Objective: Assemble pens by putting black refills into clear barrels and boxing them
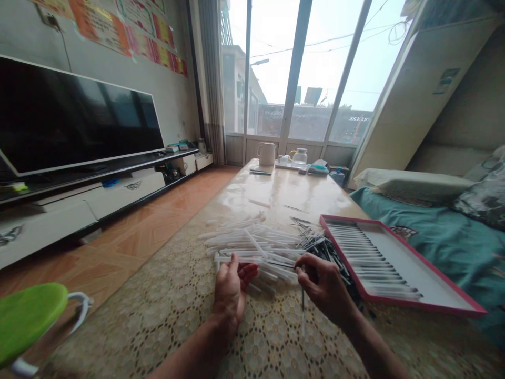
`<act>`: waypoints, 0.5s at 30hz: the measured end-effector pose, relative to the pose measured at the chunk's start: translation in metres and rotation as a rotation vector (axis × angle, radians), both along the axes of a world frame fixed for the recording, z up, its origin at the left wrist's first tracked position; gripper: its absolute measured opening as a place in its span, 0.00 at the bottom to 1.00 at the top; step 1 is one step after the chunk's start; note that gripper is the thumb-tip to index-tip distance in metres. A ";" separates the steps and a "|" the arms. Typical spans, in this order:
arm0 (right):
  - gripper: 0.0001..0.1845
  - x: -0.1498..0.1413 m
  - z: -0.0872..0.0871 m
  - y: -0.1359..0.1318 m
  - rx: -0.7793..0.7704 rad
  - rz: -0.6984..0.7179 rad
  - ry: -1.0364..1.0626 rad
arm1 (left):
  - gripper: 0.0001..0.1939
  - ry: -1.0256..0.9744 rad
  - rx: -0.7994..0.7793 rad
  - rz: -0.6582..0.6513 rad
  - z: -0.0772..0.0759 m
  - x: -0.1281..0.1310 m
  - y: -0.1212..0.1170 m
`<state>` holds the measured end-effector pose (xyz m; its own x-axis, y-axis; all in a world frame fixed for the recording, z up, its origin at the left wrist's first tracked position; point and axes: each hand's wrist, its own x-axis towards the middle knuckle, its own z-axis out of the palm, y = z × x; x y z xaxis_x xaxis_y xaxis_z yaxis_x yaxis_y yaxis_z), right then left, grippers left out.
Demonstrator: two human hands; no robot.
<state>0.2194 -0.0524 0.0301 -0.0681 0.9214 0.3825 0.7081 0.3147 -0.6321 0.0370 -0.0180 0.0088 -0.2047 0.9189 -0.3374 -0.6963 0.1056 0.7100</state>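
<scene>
My left hand, palm up, pinches a white translucent tube between thumb and fingers. My right hand is closed in a pinch on a thin dark rod, which points left toward the tube; whether its tip is inside cannot be made out. Another slim dark stick shows below the right fingers. Beyond both hands spreads a loose heap of white tubes. Beside it, behind my right hand, is a pile of dark slim pieces.
A pink-rimmed box on the right holds a row of white sticks with dark ends. At the table's far end stand a pitcher and a glass jar. A green stool is at lower left, a teal-covered seat at right.
</scene>
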 end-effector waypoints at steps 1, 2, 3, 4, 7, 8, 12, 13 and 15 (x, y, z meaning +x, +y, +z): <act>0.07 0.000 0.000 0.000 0.000 0.000 0.004 | 0.08 0.001 0.001 -0.004 0.000 0.000 0.000; 0.07 0.001 0.000 0.001 0.003 -0.002 0.012 | 0.08 0.006 0.003 -0.008 -0.001 0.000 0.000; 0.07 0.002 0.000 0.001 0.010 -0.010 0.024 | 0.08 0.019 0.007 -0.011 -0.002 0.000 0.001; 0.08 0.003 0.000 0.002 0.019 -0.023 0.039 | 0.08 0.039 0.016 -0.013 -0.003 0.000 0.001; 0.08 0.007 -0.003 0.005 0.038 -0.062 0.103 | 0.05 0.148 0.106 -0.039 -0.004 0.000 0.000; 0.08 0.008 -0.005 0.006 0.037 -0.075 0.131 | 0.05 0.201 0.162 -0.062 -0.004 0.000 -0.001; 0.11 0.007 -0.013 0.011 0.032 -0.117 0.227 | 0.06 0.479 0.431 -0.166 0.006 0.002 -0.013; 0.12 0.007 -0.014 0.013 0.029 -0.112 0.237 | 0.08 0.521 0.500 -0.201 0.009 0.002 -0.017; 0.12 0.005 -0.017 0.014 0.020 -0.092 0.251 | 0.18 0.502 0.629 -0.318 0.015 0.001 -0.024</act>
